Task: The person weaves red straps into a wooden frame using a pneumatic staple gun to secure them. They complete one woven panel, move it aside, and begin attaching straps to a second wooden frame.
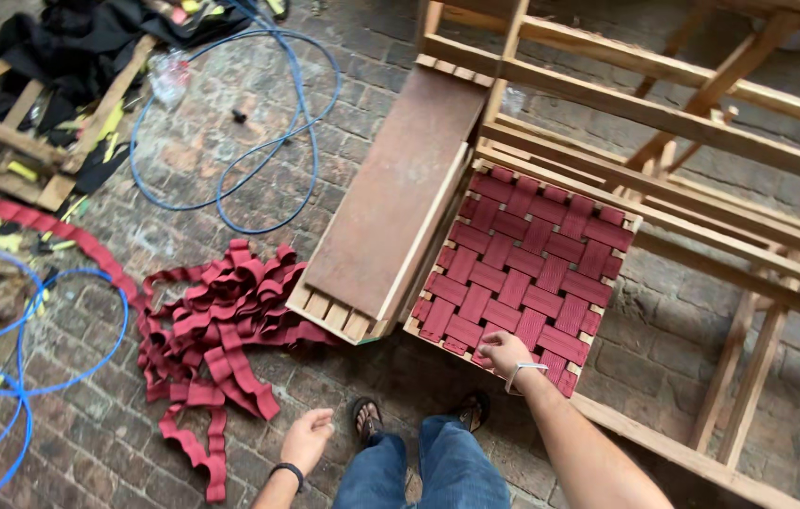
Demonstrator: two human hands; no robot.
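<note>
A wooden seat frame woven with dark red webbing straps (524, 264) stands in front of me, joined to a larger bare wooden furniture frame (664, 123). My right hand (504, 353) rests on the near edge of the woven seat, fingers curled over the straps and the wood rim. My left hand (306, 438) hangs free above the brick floor, fingers loosely apart, holding nothing. It is nearest to a loose heap of red webbing (221, 330) lying on the floor to its left. My legs in jeans and sandals (419, 443) show below.
A brown padded panel in a wooden frame (400, 198) leans left of the seat. A blue hose (268, 123) loops over the brick floor, with more blue hose (32, 377) at the left. Wooden pieces and dark cloth (51, 75) lie at the top left.
</note>
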